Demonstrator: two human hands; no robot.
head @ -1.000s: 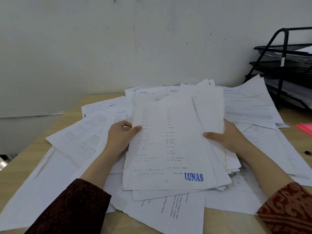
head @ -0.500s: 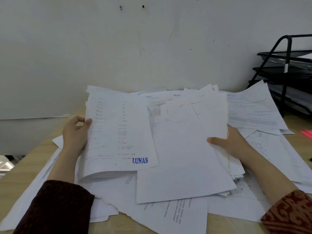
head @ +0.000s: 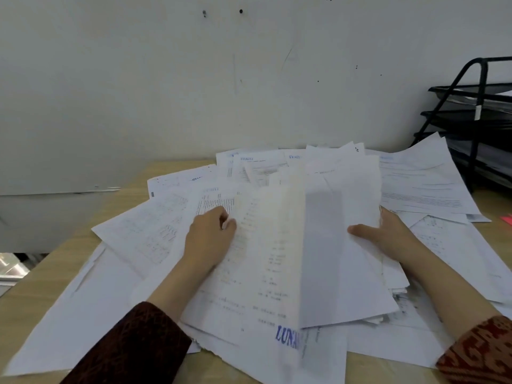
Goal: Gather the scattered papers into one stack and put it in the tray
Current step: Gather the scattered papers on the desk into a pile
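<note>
Many white printed papers (head: 155, 231) lie scattered over a wooden table (head: 119, 195). My left hand (head: 210, 239) pinches the left edge of a sheet stamped LUNAS (head: 260, 267), which is blurred and slides partly under the pile at the centre. My right hand (head: 388, 236) grips the right edge of a gathered stack (head: 343, 245) with its thumb on the top sheet. A black tiered paper tray (head: 476, 126) stands at the far right against the wall.
A white wall rises right behind the table. More loose sheets (head: 424, 187) lie between the stack and the tray. Something pink (head: 507, 218) shows at the right edge. The table's left edge drops off beside a grey surface.
My left hand lifted the LUNAS sheet off the top, swung it out to the left, then brought it back toward the stack. My right hand stayed on the stack's right edge.
</note>
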